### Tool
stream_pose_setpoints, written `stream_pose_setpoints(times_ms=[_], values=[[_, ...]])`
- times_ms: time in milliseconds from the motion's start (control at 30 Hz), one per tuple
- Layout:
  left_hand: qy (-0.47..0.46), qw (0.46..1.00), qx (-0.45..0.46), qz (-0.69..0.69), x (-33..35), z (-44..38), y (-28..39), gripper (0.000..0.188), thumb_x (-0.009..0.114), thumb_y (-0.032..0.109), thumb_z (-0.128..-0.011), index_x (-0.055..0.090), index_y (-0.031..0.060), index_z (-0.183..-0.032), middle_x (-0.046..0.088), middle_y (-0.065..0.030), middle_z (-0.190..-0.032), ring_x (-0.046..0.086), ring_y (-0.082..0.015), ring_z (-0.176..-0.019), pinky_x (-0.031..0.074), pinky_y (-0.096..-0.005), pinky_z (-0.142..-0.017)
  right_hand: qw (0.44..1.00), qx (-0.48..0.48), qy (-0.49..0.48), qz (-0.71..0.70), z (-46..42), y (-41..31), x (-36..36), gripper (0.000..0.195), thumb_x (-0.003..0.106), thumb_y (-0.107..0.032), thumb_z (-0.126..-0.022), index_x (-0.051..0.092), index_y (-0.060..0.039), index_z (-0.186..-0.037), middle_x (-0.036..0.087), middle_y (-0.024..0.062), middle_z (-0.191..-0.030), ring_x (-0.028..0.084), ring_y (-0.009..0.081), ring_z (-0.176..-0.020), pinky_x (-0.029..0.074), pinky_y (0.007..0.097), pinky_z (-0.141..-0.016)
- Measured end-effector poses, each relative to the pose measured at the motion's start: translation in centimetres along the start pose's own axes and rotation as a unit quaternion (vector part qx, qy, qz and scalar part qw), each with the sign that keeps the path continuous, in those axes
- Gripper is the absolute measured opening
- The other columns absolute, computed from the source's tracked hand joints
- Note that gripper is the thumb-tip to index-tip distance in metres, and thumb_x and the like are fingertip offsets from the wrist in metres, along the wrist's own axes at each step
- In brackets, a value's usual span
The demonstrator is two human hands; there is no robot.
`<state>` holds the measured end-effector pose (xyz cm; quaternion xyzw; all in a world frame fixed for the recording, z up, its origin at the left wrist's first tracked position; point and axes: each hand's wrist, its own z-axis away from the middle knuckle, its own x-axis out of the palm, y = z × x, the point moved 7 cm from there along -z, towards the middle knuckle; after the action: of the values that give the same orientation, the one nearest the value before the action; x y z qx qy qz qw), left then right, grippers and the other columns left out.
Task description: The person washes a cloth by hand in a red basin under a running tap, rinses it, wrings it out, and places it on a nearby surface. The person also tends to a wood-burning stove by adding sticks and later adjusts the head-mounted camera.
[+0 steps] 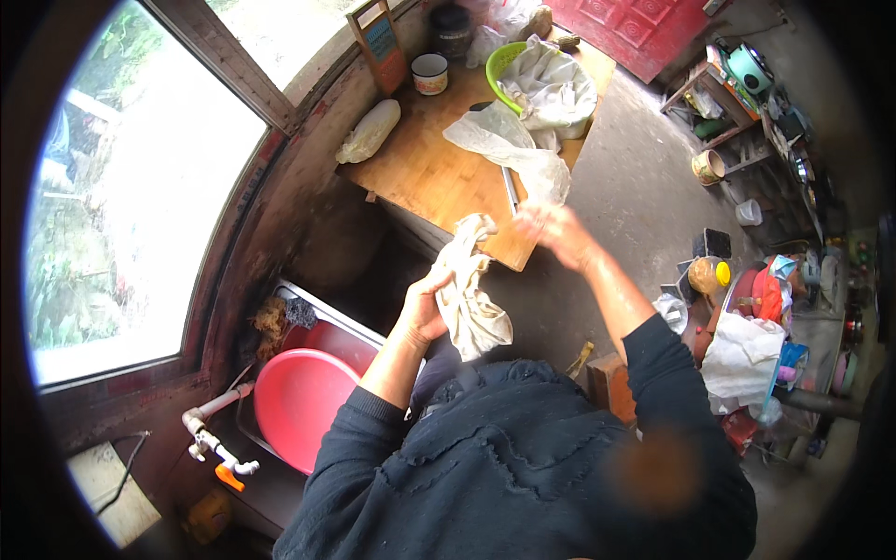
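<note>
My left hand grips a crumpled off-white cloth, which hangs in folds in front of my body. Its upper end reaches the near corner of the wooden table. My right hand is over that corner, blurred, with its fingers stretched out and nothing visible in them. Just beyond its fingertips lie a translucent plastic bag and a knife-like metal strip, partly covered by the bag. Farther back, a green plastic colander holds a pale cloth or bag.
A napa cabbage, an enamel mug and a framed grater stand along the window side. At lower left are a red basin and a tap with an orange handle. Cluttered shelves line the right.
</note>
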<state>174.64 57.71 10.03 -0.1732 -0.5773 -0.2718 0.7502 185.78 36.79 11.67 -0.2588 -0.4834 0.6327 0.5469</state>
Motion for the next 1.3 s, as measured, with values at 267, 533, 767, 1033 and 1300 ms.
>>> stream_pose_setpoints(times_ms=[267, 533, 767, 1033, 1300], values=[[0.029, 0.934, -0.032, -0.354, 2.2, -6.1, -1.0, 0.044, 0.071, 0.002, -0.082, 0.056, 0.0026, -0.123, 0.065, -0.0077, -0.113, 0.061, -0.0186, -0.107, 0.048, -0.0334, -0.095, 0.975, -0.072, 0.152, -0.144, 3.4, -2.0, -2.9, 0.01, 0.06, -0.003, -0.09, 0.057, -0.0127, -0.091, 0.057, -0.0043, -0.08, 0.048, 0.0033, -0.061, 0.036, 0.0183, -0.044], [0.079, 0.836, -0.096, -0.534, -1.7, -6.9, 3.0, 0.008, 0.062, 0.012, -0.091, 0.063, 0.0047, -0.094, 0.066, -0.0045, -0.083, 0.062, -0.0105, -0.073, 0.054, -0.0254, -0.065, 0.923, -0.211, 0.245, -0.21, 18.2, -11.6, -17.2, 0.015, 0.058, -0.009, -0.095, 0.061, -0.0156, -0.109, 0.062, -0.0056, -0.089, 0.044, 0.0008, -0.06, 0.036, 0.0179, -0.05], [0.106, 0.342, -0.167, -0.918, -3.2, -7.5, 3.2, 0.05, 0.049, 0.053, -0.095, 0.07, 0.0083, -0.094, 0.072, -0.0159, -0.089, 0.071, -0.03, -0.086, 0.054, -0.0423, -0.079, 0.948, -0.137, 0.285, 0.035, 19.4, -6.7, -19.8, 0.021, 0.057, 0.002, -0.09, 0.06, -0.003, -0.11, 0.066, 0.0073, -0.107, 0.064, 0.0148, -0.091, 0.051, 0.0281, -0.081], [0.032, 0.518, -0.018, -0.854, 2.3, -10.0, -1.5, 0.042, 0.072, 0.038, -0.086, 0.061, 0.0036, -0.107, 0.07, -0.0177, -0.101, 0.068, -0.0319, -0.095, 0.052, -0.0392, -0.083, 0.95, -0.197, 0.233, -0.063, 20.9, -11.2, -11.8, 0.017, 0.06, -0.004, -0.094, 0.058, -0.0048, -0.111, 0.065, 0.0044, -0.105, 0.062, 0.0129, -0.097, 0.049, 0.0315, -0.091], [-0.095, 0.579, 0.055, -0.808, 8.7, -13.4, -15.3, 0.048, 0.073, 0.024, -0.086, 0.054, 0.0023, -0.124, 0.065, -0.0177, -0.115, 0.063, -0.0291, -0.11, 0.049, -0.039, -0.093, 0.94, -0.232, 0.179, -0.175, 22.6, -14.2, -4.5, 0.024, 0.056, -0.006, -0.096, 0.057, -0.0042, -0.12, 0.064, 0.0077, -0.116, 0.061, 0.0162, -0.108, 0.048, 0.0333, -0.099]])
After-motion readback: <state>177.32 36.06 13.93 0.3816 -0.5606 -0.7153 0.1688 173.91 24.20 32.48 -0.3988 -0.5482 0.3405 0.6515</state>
